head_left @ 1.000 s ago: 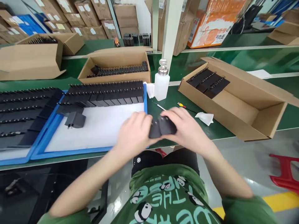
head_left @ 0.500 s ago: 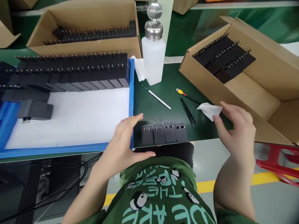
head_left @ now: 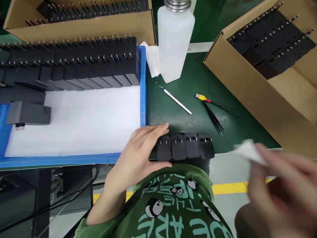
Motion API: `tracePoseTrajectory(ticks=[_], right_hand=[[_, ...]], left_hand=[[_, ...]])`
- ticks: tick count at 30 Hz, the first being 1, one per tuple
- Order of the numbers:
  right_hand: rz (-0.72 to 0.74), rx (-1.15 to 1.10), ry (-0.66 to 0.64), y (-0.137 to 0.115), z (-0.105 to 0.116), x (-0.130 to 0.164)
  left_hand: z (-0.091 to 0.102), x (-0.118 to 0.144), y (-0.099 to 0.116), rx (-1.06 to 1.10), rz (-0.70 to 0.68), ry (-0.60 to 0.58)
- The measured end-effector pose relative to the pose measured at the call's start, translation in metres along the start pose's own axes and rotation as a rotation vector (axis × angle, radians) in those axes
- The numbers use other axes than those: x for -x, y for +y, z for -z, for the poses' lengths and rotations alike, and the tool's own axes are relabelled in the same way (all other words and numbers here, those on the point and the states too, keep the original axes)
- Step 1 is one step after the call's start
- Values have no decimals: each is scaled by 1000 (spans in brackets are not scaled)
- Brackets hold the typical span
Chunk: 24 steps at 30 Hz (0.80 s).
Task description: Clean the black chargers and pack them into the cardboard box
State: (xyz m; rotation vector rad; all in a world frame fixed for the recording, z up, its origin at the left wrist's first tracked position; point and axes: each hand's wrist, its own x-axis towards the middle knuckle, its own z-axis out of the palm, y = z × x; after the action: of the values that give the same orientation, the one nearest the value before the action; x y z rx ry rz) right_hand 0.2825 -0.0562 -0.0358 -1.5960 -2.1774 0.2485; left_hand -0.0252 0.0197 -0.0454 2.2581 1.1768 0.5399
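Several black plug adapters [head_left: 185,146] lie side by side in a row at the front edge of the green table [head_left: 188,82]. My left hand [head_left: 138,152] rests against the left end of that row, thumb under and fingers over the first adapter. My right hand [head_left: 279,181] is blurred at the lower right, off the table edge, pinching a white wipe [head_left: 246,151]. A white dispenser bottle [head_left: 175,39] with a metal top stands behind the row.
A blue tray [head_left: 142,99] with a white liner holds rows of black adapters at left, one lying loose [head_left: 28,114]. Cardboard boxes [head_left: 260,86] [head_left: 81,24] with more adapters stand at right and back. A thin blade tool [head_left: 175,100], black tweezers [head_left: 214,119] and a yellow-tipped probe [head_left: 201,98] lie on the table.
The adapters went from both hands down onto the table edge. My right hand picked up the white wipe and pulled it toward me; my left hand closed onto the row's left end.
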Motion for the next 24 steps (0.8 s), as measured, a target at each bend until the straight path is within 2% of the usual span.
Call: tracePoseTrajectory(ticks=[4, 7, 10, 13, 15, 18, 20, 22, 24], right_hand=[[-53, 62, 49, -40, -19, -10], [-51, 242, 86, -65, -36, -24], [100, 313, 61, -90, -47, -32], [267, 221, 54, -113, -53, -39], [327, 55, 27, -117, -50, -42], [309, -192, -69, -102, -34, -41], [166, -156, 0, -89, -26, -37], [31, -14, 103, -83, -27, -32], [50, 19, 110, -89, -32, -30]], left_hand=[[-5, -2, -3, 3, 20, 40], [-10, -3, -1, -17, 22, 84], [-11, -4, 1, -17, 18, 104], [-10, -5, 0, 1, 8, 105], [-11, -4, -2, 1, -16, 104], [-13, -1, -4, -13, -39, 108], [-14, 0, -5, -11, -31, 103], [-16, 0, -5, 1, -20, 94], [-16, -1, -6, 12, -10, 101]])
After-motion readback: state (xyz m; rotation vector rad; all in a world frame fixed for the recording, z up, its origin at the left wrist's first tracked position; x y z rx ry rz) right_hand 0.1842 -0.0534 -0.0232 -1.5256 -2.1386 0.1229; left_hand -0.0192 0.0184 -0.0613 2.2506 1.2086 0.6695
